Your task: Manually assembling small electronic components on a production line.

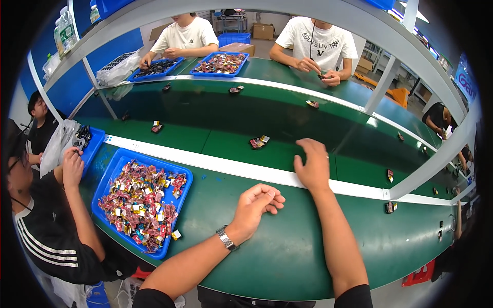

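My left hand [257,208] is above the green bench top, fingers loosely curled and the thumb lying against them; nothing shows in it. A metal watch [226,238] circles that wrist. My right hand [313,167] reaches over the white rail [241,168] toward the green belt, thumb apart from the bent fingers, holding nothing visible. Left of its fingertips, apart from them, lies a small red circuit board assembly [259,142] with a silver and yellow piece. A blue tray [186,179] heaped with similar small boards [138,200] stands left of my left hand.
Several more assemblies lie along the belt, including one [156,126] at the left. Across it, two people work beside blue trays [220,65]. A co-worker's hand [72,167] is raised at the left. A slanted white frame post [431,167] stands at the right.
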The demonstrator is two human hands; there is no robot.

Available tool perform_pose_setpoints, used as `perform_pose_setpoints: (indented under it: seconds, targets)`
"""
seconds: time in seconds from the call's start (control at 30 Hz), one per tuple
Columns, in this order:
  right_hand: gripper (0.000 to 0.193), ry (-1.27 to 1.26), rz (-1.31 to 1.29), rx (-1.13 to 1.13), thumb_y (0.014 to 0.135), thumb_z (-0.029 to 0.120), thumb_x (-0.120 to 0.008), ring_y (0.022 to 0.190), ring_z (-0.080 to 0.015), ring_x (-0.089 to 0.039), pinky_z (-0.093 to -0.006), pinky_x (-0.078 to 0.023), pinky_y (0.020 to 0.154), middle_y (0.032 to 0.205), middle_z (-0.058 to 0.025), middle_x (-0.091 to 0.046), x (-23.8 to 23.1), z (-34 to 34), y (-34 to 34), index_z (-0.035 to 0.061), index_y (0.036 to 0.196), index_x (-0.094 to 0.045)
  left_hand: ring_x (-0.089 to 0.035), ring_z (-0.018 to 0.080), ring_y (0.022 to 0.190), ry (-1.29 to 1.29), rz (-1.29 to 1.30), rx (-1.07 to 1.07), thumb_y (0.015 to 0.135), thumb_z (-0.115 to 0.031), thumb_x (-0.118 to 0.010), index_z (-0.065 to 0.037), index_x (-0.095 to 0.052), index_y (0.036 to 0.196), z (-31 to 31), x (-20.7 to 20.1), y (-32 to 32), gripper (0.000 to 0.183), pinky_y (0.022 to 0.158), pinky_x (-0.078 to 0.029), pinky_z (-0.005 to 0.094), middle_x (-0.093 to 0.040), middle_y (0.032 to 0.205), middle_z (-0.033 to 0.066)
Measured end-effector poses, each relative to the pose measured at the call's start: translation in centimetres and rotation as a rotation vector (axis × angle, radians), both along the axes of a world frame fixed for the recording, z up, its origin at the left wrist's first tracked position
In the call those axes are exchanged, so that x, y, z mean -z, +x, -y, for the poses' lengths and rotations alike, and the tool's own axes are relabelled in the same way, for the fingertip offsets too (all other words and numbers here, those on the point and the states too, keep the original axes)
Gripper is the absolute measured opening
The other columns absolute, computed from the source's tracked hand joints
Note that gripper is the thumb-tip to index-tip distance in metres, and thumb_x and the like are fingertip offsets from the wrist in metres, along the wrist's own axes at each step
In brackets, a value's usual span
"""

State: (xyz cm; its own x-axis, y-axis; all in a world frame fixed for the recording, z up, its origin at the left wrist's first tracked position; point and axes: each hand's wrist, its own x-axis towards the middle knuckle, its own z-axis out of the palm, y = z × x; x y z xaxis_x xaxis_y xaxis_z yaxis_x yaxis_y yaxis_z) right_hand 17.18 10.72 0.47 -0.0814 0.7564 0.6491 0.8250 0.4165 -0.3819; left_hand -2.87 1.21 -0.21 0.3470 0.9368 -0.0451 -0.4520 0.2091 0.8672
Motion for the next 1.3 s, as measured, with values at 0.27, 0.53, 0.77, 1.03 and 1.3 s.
perform_pose_setpoints:
  seconds: [0.27, 0.53, 0.77, 1.03, 1.3]
  targets:
    - [0.05, -0.126, 0.045, -0.276, 0.078, 0.002, -0.061, 0.125, -0.0304, -0.05, -0.0464, -0.038, 0.107, 0.125, -0.0111, -0.061, 1.4, -4.7, -5.8, 0.0073, 0.127, -0.058, -0.057, 0.0162, 0.071, -0.04, 0.18, -0.239, 0.098, -0.014, -0.049, -0.001, -0.058, 0.097, -1.5, -0.2, -1.2, 0.016, 0.064, -0.044, 0.0272, -0.064, 0.086, 0.0111]
    - [0.053, -0.139, -0.28, -0.159, 0.075, 0.012, -0.078, 0.104, -0.0312, -0.059, -0.0394, -0.047, 0.092, 0.112, -0.0125, -0.064, -0.5, 0.7, -5.3, 0.0034, 0.123, -0.058, -0.061, 0.0157, 0.087, 0.006, 0.02, -0.262, 0.099, -0.011, -0.051, 0.0, -0.054, 0.113, -1.6, 0.0, -1.0, 0.019, 0.076, -0.05, 0.0288, -0.063, 0.105, 0.0121]
    - [0.053, -0.083, -0.184, -0.076, 0.07, 0.009, -0.082, 0.099, -0.0322, -0.061, -0.0395, -0.051, 0.087, 0.11, -0.0137, -0.064, -1.2, 13.1, -2.8, 0.0011, 0.117, -0.06, -0.058, 0.0228, 0.12, -0.04, 0.012, 0.219, 0.102, -0.011, -0.05, 0.002, -0.036, 0.145, 1.2, -0.6, 1.4, 0.048, 0.103, -0.049, 0.0376, -0.055, 0.133, 0.0149]
    - [0.035, -0.04, -0.249, -0.149, 0.074, 0.0, -0.076, 0.092, -0.0288, -0.066, -0.0363, -0.056, 0.077, 0.106, -0.0125, -0.065, -1.6, 14.3, -1.7, 0.0018, 0.108, -0.066, -0.062, 0.0234, 0.114, 0.009, 0.058, 0.188, 0.102, -0.01, -0.049, 0.004, -0.044, 0.138, 1.1, -0.9, 1.6, 0.039, 0.098, -0.054, 0.0379, -0.059, 0.126, 0.0142]
    - [0.032, -0.003, -0.107, -0.13, 0.074, -0.006, -0.07, 0.091, -0.027, -0.066, -0.0335, -0.056, 0.075, 0.106, -0.0119, -0.065, -2.1, 14.2, -1.2, 0.0037, 0.105, -0.068, -0.062, 0.0228, 0.114, 0.027, -0.026, 0.171, 0.102, -0.007, -0.047, 0.005, -0.045, 0.136, 1.3, -1.0, 1.5, 0.036, 0.1, -0.054, 0.0402, -0.059, 0.126, 0.014]
